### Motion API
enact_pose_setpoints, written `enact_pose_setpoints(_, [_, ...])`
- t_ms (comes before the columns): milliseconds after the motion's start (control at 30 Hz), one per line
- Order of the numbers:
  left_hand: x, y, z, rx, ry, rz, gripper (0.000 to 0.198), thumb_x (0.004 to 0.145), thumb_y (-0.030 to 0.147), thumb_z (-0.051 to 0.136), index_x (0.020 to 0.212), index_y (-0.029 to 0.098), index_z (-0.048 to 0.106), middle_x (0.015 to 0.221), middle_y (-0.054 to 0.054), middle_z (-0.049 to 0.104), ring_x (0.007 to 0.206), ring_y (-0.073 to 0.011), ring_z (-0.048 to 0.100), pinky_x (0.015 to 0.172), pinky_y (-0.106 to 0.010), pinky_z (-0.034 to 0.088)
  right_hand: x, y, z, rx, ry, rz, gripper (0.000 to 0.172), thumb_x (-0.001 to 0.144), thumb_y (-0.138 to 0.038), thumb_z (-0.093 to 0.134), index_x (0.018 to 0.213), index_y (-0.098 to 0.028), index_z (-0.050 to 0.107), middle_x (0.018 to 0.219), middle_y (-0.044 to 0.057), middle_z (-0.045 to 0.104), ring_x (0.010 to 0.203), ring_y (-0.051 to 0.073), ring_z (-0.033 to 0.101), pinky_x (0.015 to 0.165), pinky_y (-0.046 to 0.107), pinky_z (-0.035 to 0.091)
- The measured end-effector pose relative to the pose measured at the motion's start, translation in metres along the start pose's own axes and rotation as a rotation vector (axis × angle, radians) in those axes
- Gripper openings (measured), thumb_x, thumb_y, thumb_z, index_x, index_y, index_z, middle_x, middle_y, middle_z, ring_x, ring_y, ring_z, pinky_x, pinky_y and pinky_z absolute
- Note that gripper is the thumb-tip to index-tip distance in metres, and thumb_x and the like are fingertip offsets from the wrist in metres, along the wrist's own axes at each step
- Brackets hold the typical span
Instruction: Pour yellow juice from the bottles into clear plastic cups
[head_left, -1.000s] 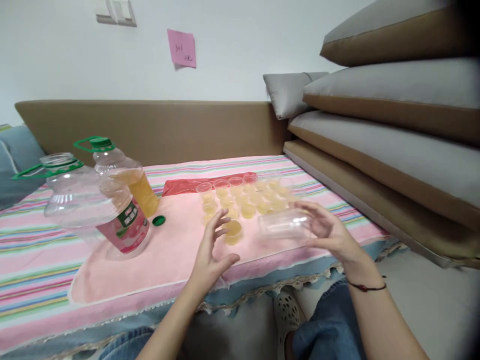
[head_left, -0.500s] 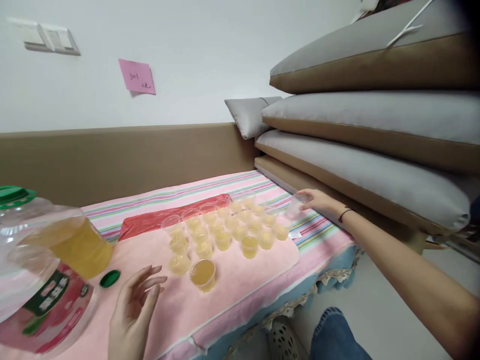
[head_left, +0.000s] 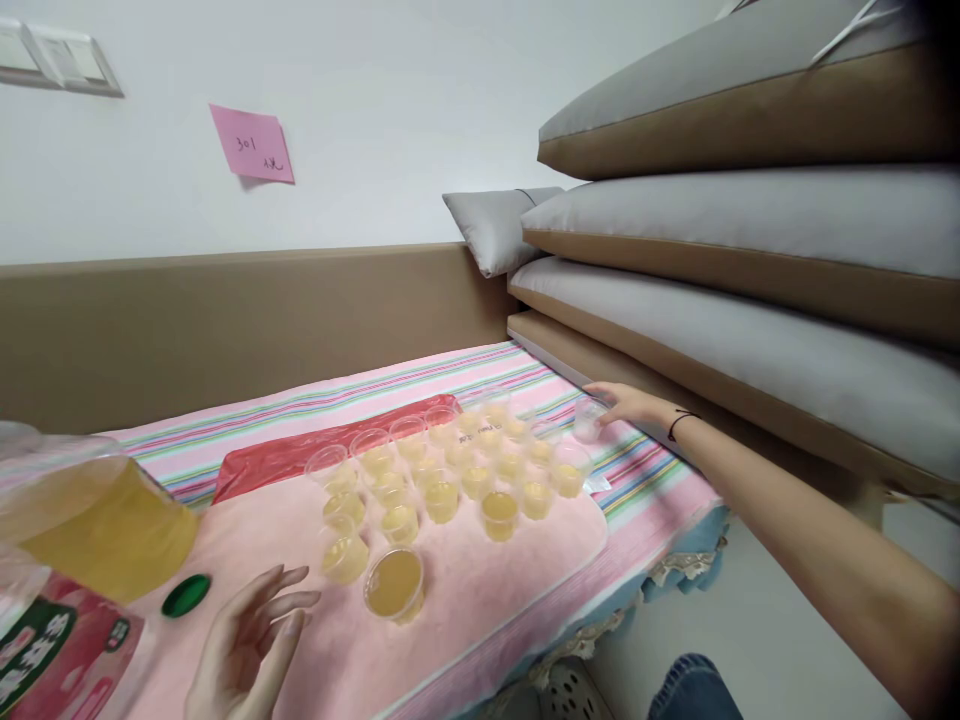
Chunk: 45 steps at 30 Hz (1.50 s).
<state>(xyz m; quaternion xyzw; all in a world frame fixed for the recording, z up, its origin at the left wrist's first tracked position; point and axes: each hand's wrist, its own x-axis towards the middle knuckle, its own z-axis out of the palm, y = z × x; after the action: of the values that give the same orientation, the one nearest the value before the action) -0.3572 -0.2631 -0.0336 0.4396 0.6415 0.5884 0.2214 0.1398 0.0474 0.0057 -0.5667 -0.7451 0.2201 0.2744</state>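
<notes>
My right hand [head_left: 626, 404] reaches out to the far right of the cloth, its fingers around an upright clear plastic cup [head_left: 589, 420]. Nothing is in my left hand [head_left: 251, 635], which hovers at the lower left, palm inward and fingers loosely curled and apart. Just right of it, a cup of yellow liquid [head_left: 395, 585] stands nearest to me. Behind that cup, several clear cups with yellow liquid [head_left: 441, 500] stand close together on the pink mat [head_left: 480, 590]. A green cap [head_left: 186, 595] lies left of my left hand.
Large jugs, one with yellow liquid [head_left: 112, 530] and one with a red label [head_left: 64, 650], fill the left edge. A red plastic sheet [head_left: 277, 457] lies behind the cups. Stacked grey and brown cushions [head_left: 720, 290] rise on the right. A pink note [head_left: 251, 145] is on the wall.
The view has moved closer and shifted, so the jugs slide further out at the left. My right hand has lowered slightly with the cup; my left hand keeps its loose pose.
</notes>
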Motion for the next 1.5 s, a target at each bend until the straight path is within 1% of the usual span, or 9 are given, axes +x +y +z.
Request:
enact_pose_setpoints(100, [-0.001, 0.003, 0.005, -0.024, -0.013, 0.020, 0.059, 0.069, 0.055, 0.075, 0.115, 0.023, 0.057, 0.117, -0.009, 0.065, 0.085, -0.0212, 0.069, 0.079, -0.035, 0.060, -0.011, -0.029, -0.015, 0.041, 0.119, -0.048, 0.048, 0.061, -0.025, 0.085, 0.108, -0.020, 0.074, 0.120, 0.012, 0.071, 0.117, 0.036, 0.062, 0.103, 0.049, 0.046])
enact_pose_setpoints(300, [-0.009, 0.005, 0.013, -0.079, 0.005, 0.095, 0.046, 0.077, 0.051, 0.069, 0.110, 0.021, 0.058, 0.115, -0.010, 0.065, 0.086, -0.0196, 0.068, 0.076, -0.034, 0.057, -0.095, -0.116, 0.003, 0.181, 0.306, -0.155, 0.025, 0.075, -0.044, 0.072, 0.086, -0.022, 0.078, 0.093, 0.007, 0.080, 0.092, 0.029, 0.073, 0.087, 0.041, 0.056])
enact_pose_setpoints(533, [-0.020, 0.005, 0.006, -0.153, 0.013, 0.120, 0.036, 0.082, 0.045, 0.066, 0.107, 0.021, 0.058, 0.112, -0.009, 0.066, 0.086, -0.0182, 0.067, 0.077, -0.034, 0.054, -0.199, -0.190, 0.146, 0.677, -0.004, -0.100, 0.017, 0.070, -0.040, 0.075, 0.067, -0.024, 0.077, 0.069, 0.005, 0.077, 0.070, 0.025, 0.074, 0.069, 0.038, 0.061])
enact_pose_setpoints(667, [-0.023, 0.006, -0.009, -0.136, 0.089, 0.146, 0.033, 0.083, 0.044, 0.064, 0.105, 0.021, 0.059, 0.111, -0.008, 0.066, 0.092, -0.0190, 0.065, 0.081, -0.034, 0.052, -0.205, -0.198, 0.224, 0.765, -0.007, -0.044, 0.034, 0.072, -0.045, 0.071, 0.096, -0.021, 0.075, 0.101, 0.013, 0.078, 0.096, 0.029, 0.074, 0.090, 0.046, 0.057])
enact_pose_setpoints(767, [-0.024, 0.006, -0.027, -0.046, 0.255, 0.217, 0.029, 0.084, 0.041, 0.063, 0.106, 0.021, 0.058, 0.111, -0.008, 0.064, 0.097, -0.0194, 0.063, 0.082, -0.033, 0.050, -0.203, -0.197, 0.264, 0.814, 0.008, 0.007, 0.065, 0.058, -0.041, 0.081, 0.118, -0.020, 0.064, 0.126, 0.019, 0.068, 0.117, 0.034, 0.064, 0.099, 0.052, 0.051])
enact_pose_setpoints(867, [-0.023, 0.002, -0.054, 0.124, 0.600, 0.325, 0.041, 0.080, 0.037, 0.067, 0.116, 0.022, 0.053, 0.117, -0.009, 0.057, 0.107, -0.0212, 0.057, 0.091, -0.037, 0.047, -0.206, -0.197, 0.291, 0.856, 0.019, 0.015, 0.083, 0.055, -0.039, 0.084, 0.129, -0.020, 0.053, 0.138, 0.020, 0.058, 0.130, 0.034, 0.054, 0.110, 0.053, 0.040])
enact_pose_setpoints(1000, [-0.012, -0.011, -0.098, 0.373, 0.880, 0.327, 0.085, 0.067, 0.044, 0.079, 0.135, 0.018, 0.036, 0.136, -0.016, 0.040, 0.132, -0.0307, 0.038, 0.107, -0.049, 0.037, -0.211, -0.203, 0.309, 0.899, 0.033, 0.012, 0.087, 0.059, -0.045, 0.082, 0.133, -0.020, 0.046, 0.149, 0.021, 0.045, 0.137, 0.034, 0.044, 0.116, 0.052, 0.030])
enact_pose_setpoints(1233, [0.023, -0.041, -0.150, 0.515, 0.723, 0.168, 0.132, 0.049, 0.052, 0.087, 0.149, 0.015, 0.009, 0.151, -0.026, 0.025, 0.144, -0.0406, 0.023, 0.118, -0.056, 0.021, -0.213, -0.215, 0.319, 0.967, 0.096, 0.051, 0.083, 0.059, -0.046, 0.084, 0.129, -0.021, 0.048, 0.140, 0.017, 0.053, 0.131, 0.034, 0.051, 0.113, 0.053, 0.036])
enact_pose_setpoints(1500, [0.025, -0.039, -0.148, 0.305, 0.617, 0.178, 0.138, 0.043, 0.040, 0.092, 0.149, 0.020, 0.005, 0.150, -0.022, 0.024, 0.140, -0.0345, 0.033, 0.116, -0.051, 0.030, -0.213, -0.228, 0.317, 0.961, 0.166, 0.043, 0.077, 0.061, -0.038, 0.085, 0.128, -0.020, 0.052, 0.135, 0.016, 0.059, 0.124, 0.033, 0.058, 0.108, 0.052, 0.043])
